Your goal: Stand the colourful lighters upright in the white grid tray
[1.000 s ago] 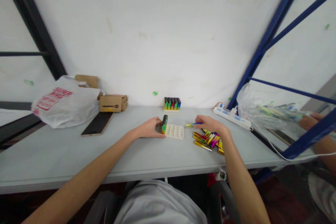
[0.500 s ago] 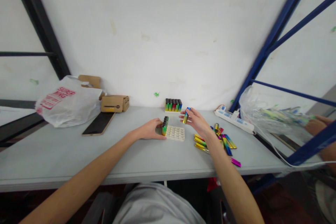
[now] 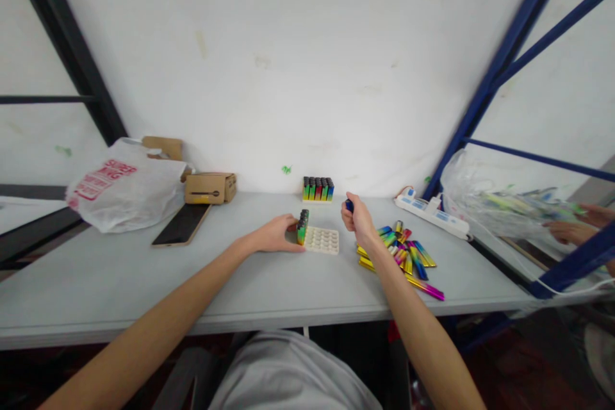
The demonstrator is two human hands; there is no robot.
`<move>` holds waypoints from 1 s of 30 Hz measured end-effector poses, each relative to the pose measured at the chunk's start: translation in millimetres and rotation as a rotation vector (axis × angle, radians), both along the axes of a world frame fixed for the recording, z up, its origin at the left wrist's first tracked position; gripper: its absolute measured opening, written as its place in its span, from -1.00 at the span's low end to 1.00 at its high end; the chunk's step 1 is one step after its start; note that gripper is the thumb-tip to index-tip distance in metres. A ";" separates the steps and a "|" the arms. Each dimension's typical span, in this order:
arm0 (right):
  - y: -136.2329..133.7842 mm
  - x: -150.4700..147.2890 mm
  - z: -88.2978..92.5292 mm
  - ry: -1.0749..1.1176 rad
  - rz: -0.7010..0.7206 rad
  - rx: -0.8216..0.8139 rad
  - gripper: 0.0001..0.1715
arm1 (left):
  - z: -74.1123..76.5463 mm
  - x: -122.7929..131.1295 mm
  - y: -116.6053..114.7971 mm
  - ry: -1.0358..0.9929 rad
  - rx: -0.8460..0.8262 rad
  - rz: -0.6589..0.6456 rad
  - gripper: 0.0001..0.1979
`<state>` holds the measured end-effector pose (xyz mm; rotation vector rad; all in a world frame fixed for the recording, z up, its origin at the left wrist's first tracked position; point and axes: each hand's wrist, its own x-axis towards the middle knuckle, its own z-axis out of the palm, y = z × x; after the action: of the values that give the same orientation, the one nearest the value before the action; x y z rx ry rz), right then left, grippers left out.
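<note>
Blue lighter, fingertip-held moments ago, is now clenched in the right hand, not yet slotted; left hand grasps the part-filled tray.

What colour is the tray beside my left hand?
The tray is off-white; the head view, the only one, shows it best.
</note>
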<state>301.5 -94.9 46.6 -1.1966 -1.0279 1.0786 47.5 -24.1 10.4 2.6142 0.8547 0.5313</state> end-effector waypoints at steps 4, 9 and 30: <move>-1.1 -5.5 -1.6 -0.083 -0.037 -0.001 -0.47 | 0.7 0.4 -0.4 0.006 0.001 -0.012 -0.41; -0.7 -6.1 -4.5 -0.143 -0.005 -0.004 -0.38 | 0.7 0.1 -0.5 0.007 0.007 -0.013 -0.41; 10.5 3.1 -18.4 -0.409 -0.007 0.131 -0.29 | 3.6 0.6 -2.4 0.019 -0.005 0.000 -0.40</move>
<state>304.7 -84.4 28.2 -1.3413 -1.3831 0.7609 48.1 -26.5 14.0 2.6183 0.8603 0.5047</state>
